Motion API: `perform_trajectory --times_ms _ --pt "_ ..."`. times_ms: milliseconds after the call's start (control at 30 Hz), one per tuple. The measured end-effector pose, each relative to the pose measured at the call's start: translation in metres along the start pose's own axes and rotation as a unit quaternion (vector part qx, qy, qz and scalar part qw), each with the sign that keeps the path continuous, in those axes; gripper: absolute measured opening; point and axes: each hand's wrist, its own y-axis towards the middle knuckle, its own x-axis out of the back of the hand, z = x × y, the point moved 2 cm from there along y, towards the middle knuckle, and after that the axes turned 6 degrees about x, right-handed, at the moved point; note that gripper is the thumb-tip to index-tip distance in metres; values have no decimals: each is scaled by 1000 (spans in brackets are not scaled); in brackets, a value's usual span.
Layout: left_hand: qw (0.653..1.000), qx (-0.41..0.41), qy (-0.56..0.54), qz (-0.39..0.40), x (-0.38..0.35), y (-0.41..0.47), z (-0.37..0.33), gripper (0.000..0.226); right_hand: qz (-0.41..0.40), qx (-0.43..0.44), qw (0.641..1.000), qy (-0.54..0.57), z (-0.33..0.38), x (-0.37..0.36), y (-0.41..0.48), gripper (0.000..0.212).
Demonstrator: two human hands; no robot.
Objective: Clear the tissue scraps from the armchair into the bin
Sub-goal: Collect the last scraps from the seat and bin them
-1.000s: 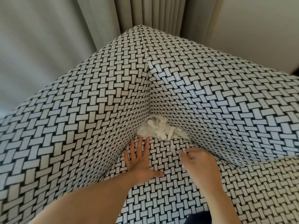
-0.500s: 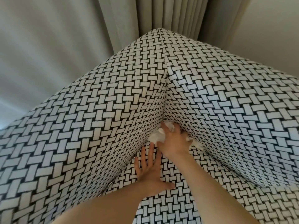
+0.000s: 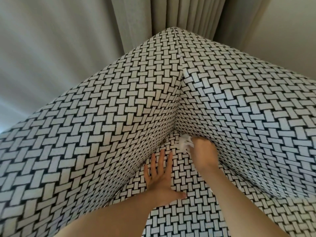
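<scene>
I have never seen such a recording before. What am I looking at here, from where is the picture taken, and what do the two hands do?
There is no machine here. A person wears a camera on the head, so the picture looks forward and down at their own two bare arms. The patterned black-and-white surface is an armchair, seen into the corner where its seat, side and back meet; grey curtains hang behind it. The left hand lies flat and open on the seat. The right hand is closed around white tissue scraps in that corner. A small white bit shows beside the right forearm. No bin is in view.
</scene>
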Motion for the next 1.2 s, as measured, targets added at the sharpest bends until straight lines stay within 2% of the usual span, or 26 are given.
perform_trajectory --times_ms 200,333,400,500,533,600,667,700,800,867,1000,1100,1200 --pt "1000 2 1 -3 1 -1 0 130 -37 22 998 47 -12 12 -30 26" --pt "1000 7 2 -7 1 -1 0 130 -37 58 998 11 -7 23 -53 27" --pt "1000 3 -4 -8 0 -2 -1 130 7 90 996 9 0 27 -66 29" --pt "1000 3 -4 -7 0 -1 -1 131 160 110 981 1 2 30 -79 40" --pt "1000 3 -1 -9 0 0 -1 131 182 106 977 21 2 35 -81 41" --pt "1000 2 1 -7 -1 1 -1 129 146 85 977 130 1 49 -80 37" --pt "1000 3 6 5 -1 0 0 127 70 48 963 256 -6 59 -74 28" --pt "1000 4 9 8 -1 0 0 126 37 20 958 283 -10 62 -69 27" --pt "1000 3 8 2 -1 -1 0 127 -4 -50 973 226 -22 52 -50 31" --pt "1000 5 11 2 -1 0 1 128 21 -60 985 163 -24 36 -40 36" --pt "1000 2 13 -2 -3 2 0 127 74 -97 986 113 -17 10 -24 35" --pt "1000 4 8 4 -2 0 -1 126 111 -97 988 39 -15 -1 -14 39" --pt "1000 7 17 4 -2 1 -1 125 136 -87 987 18 -17 -1 -12 40"
